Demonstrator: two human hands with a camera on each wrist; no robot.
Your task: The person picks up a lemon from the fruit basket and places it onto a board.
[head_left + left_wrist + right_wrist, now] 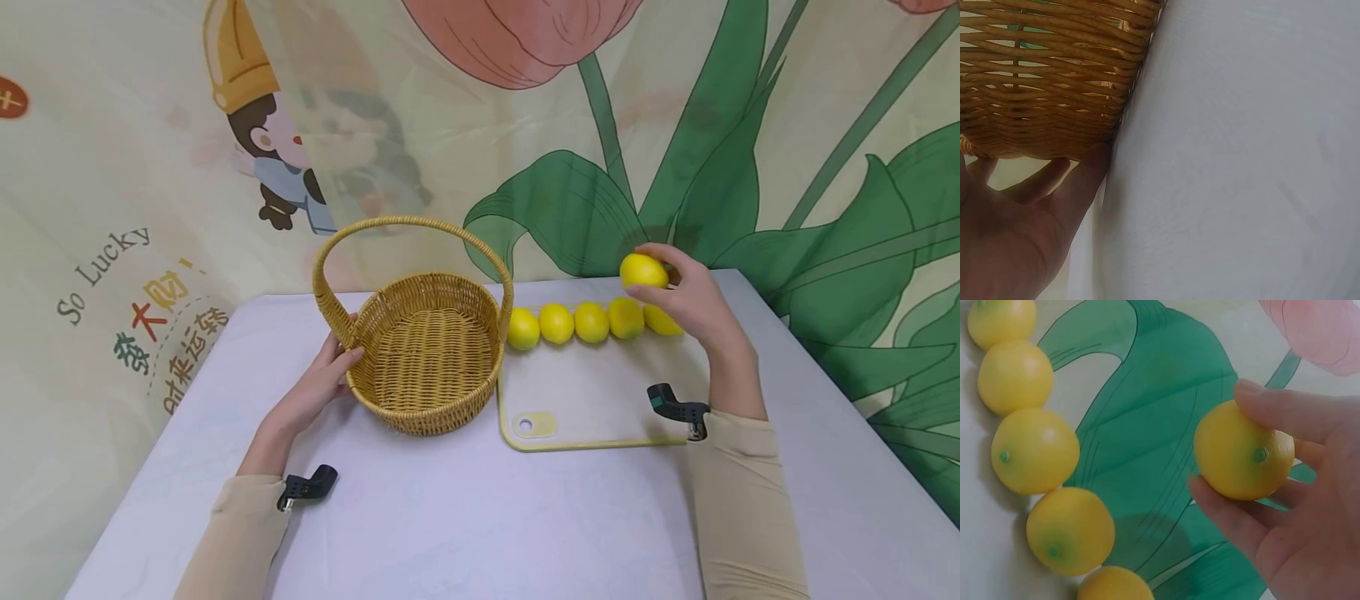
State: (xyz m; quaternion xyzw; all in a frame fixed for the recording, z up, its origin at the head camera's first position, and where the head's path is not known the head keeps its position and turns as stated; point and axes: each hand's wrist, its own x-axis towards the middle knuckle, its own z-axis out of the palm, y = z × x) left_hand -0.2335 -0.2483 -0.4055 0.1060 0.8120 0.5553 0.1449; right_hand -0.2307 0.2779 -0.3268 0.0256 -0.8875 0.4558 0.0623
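Observation:
A yellow lemon (642, 272) is held up between the thumb and fingers of my right hand (686, 292), above the right end of a row of lemons. In the right wrist view the held lemon (1244, 450) shows its green stem end. Several more lemons (592, 322) sit side by side along the far edge of a white cutting board (592, 392) with a yellow rim. Left of the board stands a wicker basket (431, 358) with a tall hoop handle, nothing inside. My left hand (322, 375) grips its left side by the handle's foot, thumb over the rim, fingers (1085, 175) against the outer weave.
A white cloth (450, 525) covers the table. Behind it hangs a printed backdrop (540, 192) with tulips and a cartoon figure, close to the table's far edge. The basket's right side stands against the board's left edge. Each wrist wears a small black camera (307, 487).

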